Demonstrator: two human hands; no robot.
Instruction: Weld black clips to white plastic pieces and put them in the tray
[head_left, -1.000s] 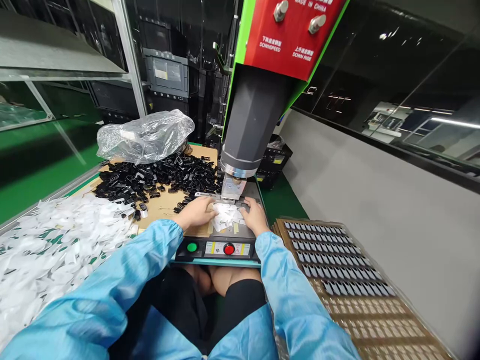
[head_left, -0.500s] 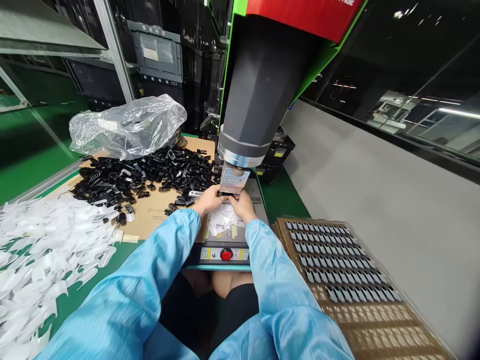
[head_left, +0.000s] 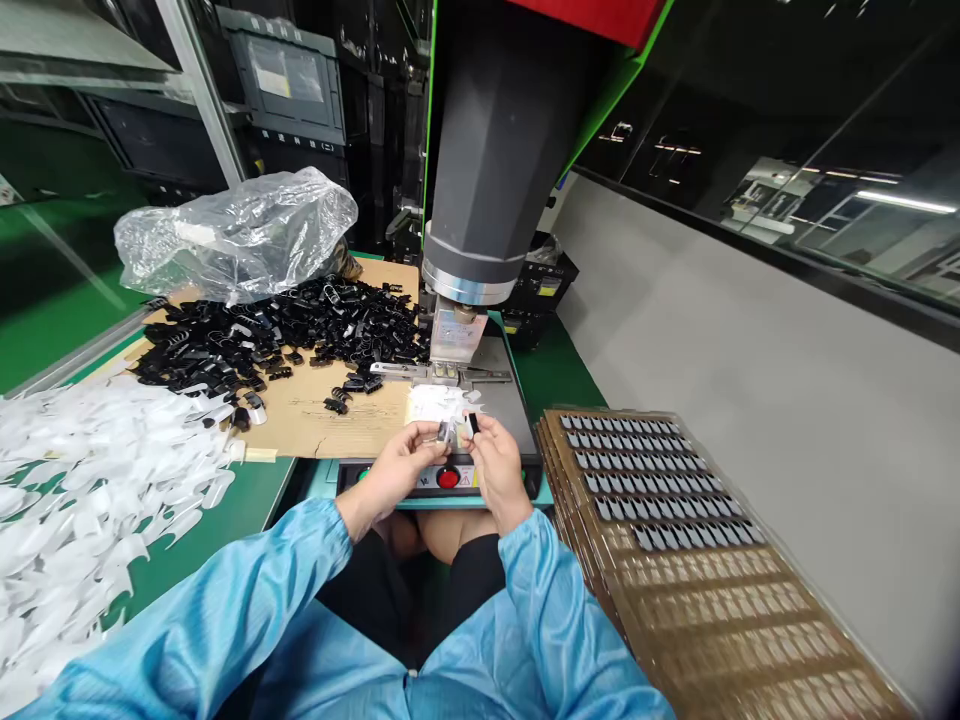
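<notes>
Small black clip (head_left: 472, 424), pinched in the right hand (head_left: 491, 465) at frame centre, apparently meets a clear part (head_left: 445, 432) gripped by the left hand (head_left: 397, 468); align squarely before reaching the welder horn (head_left: 454, 335) beyond.

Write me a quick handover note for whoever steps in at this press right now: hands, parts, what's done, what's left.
Left hand: pinches a small pale part, just above the control panel.
Right hand: pinches a small black clip, close beside the left hand; the two pieces are near each other, whether joined I cannot tell.
Press head: raised; I see nothing under it, and both hands are out from beneath it.
Stock: black clips heaped on the cardboard at left, white pieces further left, a few white bits on the press bed.
Done: tray at right has its far rows filled.
Left: near rows look unfilled.
</notes>
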